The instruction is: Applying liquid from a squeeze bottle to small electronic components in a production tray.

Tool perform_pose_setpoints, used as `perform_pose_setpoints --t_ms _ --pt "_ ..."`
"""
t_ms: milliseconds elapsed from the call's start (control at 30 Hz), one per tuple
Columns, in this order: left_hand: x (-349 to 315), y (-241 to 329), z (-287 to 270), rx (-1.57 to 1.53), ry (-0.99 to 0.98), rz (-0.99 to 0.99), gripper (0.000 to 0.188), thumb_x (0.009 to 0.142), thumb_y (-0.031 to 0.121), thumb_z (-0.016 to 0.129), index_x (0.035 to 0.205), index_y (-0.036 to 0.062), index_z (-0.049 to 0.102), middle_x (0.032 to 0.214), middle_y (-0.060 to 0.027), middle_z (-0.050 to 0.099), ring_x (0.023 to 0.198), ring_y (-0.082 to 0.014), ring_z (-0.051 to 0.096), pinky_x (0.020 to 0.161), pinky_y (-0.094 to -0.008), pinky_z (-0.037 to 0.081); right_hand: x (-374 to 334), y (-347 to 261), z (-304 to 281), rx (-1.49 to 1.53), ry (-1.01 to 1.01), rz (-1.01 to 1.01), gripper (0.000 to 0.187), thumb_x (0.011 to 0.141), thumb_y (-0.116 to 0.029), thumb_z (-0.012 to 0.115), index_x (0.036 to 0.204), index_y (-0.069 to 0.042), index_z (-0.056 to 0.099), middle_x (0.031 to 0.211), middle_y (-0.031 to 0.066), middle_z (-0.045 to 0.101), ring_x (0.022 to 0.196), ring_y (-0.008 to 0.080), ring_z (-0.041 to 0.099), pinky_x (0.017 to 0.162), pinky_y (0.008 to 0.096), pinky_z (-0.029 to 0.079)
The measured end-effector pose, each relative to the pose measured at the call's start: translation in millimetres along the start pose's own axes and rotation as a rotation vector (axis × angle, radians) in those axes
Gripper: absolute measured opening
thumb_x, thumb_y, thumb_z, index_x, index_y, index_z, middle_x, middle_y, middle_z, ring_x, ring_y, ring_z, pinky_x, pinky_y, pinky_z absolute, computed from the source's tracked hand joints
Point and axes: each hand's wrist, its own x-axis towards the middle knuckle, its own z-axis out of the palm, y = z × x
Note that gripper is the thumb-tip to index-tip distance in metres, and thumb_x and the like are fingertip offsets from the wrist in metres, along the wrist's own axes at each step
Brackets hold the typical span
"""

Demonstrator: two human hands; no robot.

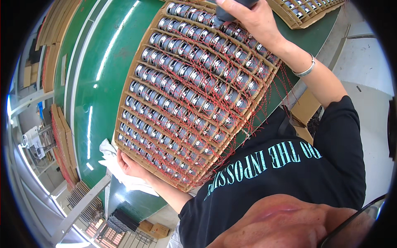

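Note:
A large cardboard tray (145,44) with dividers lies tilted across my front. Its rows hold many round grey-and-silver parts (182,76), their kind not certain, with twisted red and dark wires (253,120) trailing over the edge nearest me. At the tray's far right, my right hand (258,20) is closed around a dark grey rounded tool (225,15). The tool hangs over the top rows, and the frame's upper edge cuts it off. My left hand (131,166) grips the tray's lower left edge beside a white cloth (120,169).
The tray rests on a green table (97,111). Another divided tray (308,20) with similar parts sits at the upper right. Stacked cardboard (64,140) stands at the left, and an open cardboard box (305,108) is below the table's right side.

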Motion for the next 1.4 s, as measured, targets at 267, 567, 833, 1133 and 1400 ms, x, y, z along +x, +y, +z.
perform_pose_setpoints --t_ms 267,567,833,1133,1400 --pt "-1.2 4.1 4.1 -0.047 0.002 -0.008 0.019 0.094 0.009 0.049 0.108 -0.0019 0.058 0.098 -0.0089 0.064 0.083 -0.012 0.061 0.075 -0.025 0.05 -14.7 -2.2 -9.0 0.075 -0.083 0.026 0.026 0.085 -0.027 0.068 0.091 -0.002 0.063 0.08 -0.0024 0.06 0.074 0.0065 0.054 0.07 0.0238 0.045" --pt "-1.7 4.2 4.1 -0.036 -0.02 -0.004 0.021 0.094 0.009 0.047 0.109 -0.0002 0.058 0.099 -0.0079 0.064 0.085 -0.0118 0.06 0.076 -0.0253 0.049 -17.2 -10.8 -8.6 -0.117 -0.111 0.026 0.026 0.083 -0.027 0.069 0.074 -0.003 0.061 0.067 -0.0019 0.059 0.062 0.007 0.052 0.059 0.0261 0.043" --pt "-1.0 2.4 3.2 -0.001 -0.008 0.011 0.02 0.095 0.01 0.049 0.108 -0.0017 0.058 0.099 -0.0093 0.064 0.085 -0.0127 0.061 0.078 -0.0257 0.049 -17.7 -10.3 -8.1 -0.116 -0.104 0.015 0.027 0.082 -0.027 0.07 0.072 -0.003 0.061 0.066 -0.0002 0.06 0.061 0.0079 0.052 0.058 0.0268 0.043" --pt "-1.3 2.6 2.3 -0.012 0.001 -0.008 0.02 0.094 0.01 0.049 0.108 -0.0016 0.058 0.099 -0.009 0.064 0.084 -0.0121 0.06 0.077 -0.0253 0.049 -19.0 -15.5 -6.5 -0.104 -0.097 0.043 0.027 0.082 -0.027 0.07 0.073 -0.003 0.061 0.067 -0.0012 0.06 0.062 0.0073 0.052 0.058 0.0254 0.043" --pt "-4.2 7.2 7.1 -0.029 -0.003 0.002 0.02 0.094 0.009 0.049 0.108 -0.0013 0.058 0.098 -0.0089 0.064 0.082 -0.0113 0.061 0.073 -0.0243 0.05 -18.1 -11.7 -6.8 -0.082 -0.093 0.085 0.028 0.083 -0.029 0.07 0.074 -0.003 0.061 0.067 -0.0002 0.06 0.062 0.008 0.052 0.059 0.026 0.044"
